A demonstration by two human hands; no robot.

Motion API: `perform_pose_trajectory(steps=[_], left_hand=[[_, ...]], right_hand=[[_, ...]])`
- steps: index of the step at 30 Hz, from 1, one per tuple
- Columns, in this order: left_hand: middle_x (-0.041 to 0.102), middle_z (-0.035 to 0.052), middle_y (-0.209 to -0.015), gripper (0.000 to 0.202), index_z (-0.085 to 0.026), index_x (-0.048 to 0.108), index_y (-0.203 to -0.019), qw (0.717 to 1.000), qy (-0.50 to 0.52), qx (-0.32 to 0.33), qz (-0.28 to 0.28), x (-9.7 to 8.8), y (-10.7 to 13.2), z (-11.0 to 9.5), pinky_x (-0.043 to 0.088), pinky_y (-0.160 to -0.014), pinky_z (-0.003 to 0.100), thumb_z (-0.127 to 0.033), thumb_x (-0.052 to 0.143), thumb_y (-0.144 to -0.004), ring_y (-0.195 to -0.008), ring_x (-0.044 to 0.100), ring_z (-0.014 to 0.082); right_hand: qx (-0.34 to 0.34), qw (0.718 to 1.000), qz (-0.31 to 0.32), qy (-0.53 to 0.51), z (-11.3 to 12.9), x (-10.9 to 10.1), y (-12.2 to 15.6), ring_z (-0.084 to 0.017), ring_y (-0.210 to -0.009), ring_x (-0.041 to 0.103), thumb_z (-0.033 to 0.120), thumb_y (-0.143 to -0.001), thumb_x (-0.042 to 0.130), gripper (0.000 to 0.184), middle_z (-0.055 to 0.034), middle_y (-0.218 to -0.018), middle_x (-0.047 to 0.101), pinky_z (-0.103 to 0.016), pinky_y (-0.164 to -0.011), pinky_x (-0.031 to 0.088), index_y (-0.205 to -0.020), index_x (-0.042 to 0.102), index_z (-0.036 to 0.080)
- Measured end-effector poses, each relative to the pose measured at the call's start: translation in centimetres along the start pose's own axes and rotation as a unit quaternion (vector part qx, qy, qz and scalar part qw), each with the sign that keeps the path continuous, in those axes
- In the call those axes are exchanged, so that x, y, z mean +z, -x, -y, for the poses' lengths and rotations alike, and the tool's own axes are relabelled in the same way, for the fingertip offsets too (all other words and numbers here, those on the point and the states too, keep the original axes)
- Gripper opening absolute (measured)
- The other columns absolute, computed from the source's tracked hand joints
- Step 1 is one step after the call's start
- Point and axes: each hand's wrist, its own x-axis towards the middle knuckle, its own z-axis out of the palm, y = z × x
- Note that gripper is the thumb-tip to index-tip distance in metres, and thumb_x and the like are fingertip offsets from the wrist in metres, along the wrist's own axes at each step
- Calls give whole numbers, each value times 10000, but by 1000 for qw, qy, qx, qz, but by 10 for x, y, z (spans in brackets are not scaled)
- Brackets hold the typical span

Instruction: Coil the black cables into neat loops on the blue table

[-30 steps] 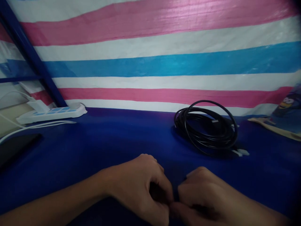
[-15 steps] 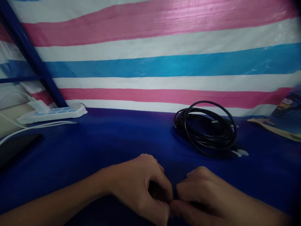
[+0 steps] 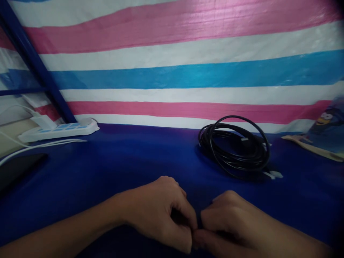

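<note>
Low in the head view, my left hand (image 3: 166, 211) is closed, its thumb and index finger pinched together. Beside it, my right hand (image 3: 231, 222) is closed too, fingers curled and thumb pointing left. The two sets of fingertips meet or nearly meet. Whatever may be between them is hidden by the fingers and the dark. Both hands are over the blue tabletop (image 3: 129, 161). Beyond the right hand lies a coiled black cable (image 3: 236, 161) with pale connector ends.
At the left back stands a white power strip (image 3: 59, 132) with a plugged-in white charger (image 3: 44, 122). White cords (image 3: 53, 143) run past a flat dark object (image 3: 21, 170). A printed bag (image 3: 325, 132) sits at the right, before a striped plastic sheet (image 3: 172, 79).
Both hands keep almost the same place and pose. The left thumb shifts very slightly; the whole view drifts a few pixels.
</note>
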Motion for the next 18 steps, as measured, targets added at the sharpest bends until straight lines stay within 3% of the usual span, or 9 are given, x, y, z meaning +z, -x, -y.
perform_pose_trajectory(steps=[5,9,14,18], left_hand=[[576,-39,-581,64,-127,664,-660,1000,6,4,10,-3,1,0,415,-662,199,-89,688,-615,-567,527,76],[595,-26,-608,82,-126,664,-674,999,30,24,26,-5,1,1,418,-635,193,-87,680,-603,-586,556,88],[571,-17,-554,74,-114,658,-644,999,33,34,7,-3,0,1,409,-598,207,-181,668,-674,-537,528,87],[554,-33,-546,23,-113,665,-639,999,25,35,-4,-1,0,2,401,-621,208,-123,685,-636,-543,504,76]], right_hand=[[1,1000,-7,1,0,-1,0,-62,-543,407,385,-940,412,420,17,-576,493,-201,-486,247,-639,581,146],[5,1000,-3,-6,-1,0,0,-61,-537,414,406,-939,412,428,18,-568,499,-195,-484,256,-647,593,151],[16,1000,-19,-18,-3,0,2,-55,-517,401,412,-933,423,405,13,-620,542,-196,-467,252,-682,615,159],[21,999,-14,-20,-1,0,1,-54,-516,376,409,-928,432,415,16,-603,510,-201,-468,242,-636,573,151]])
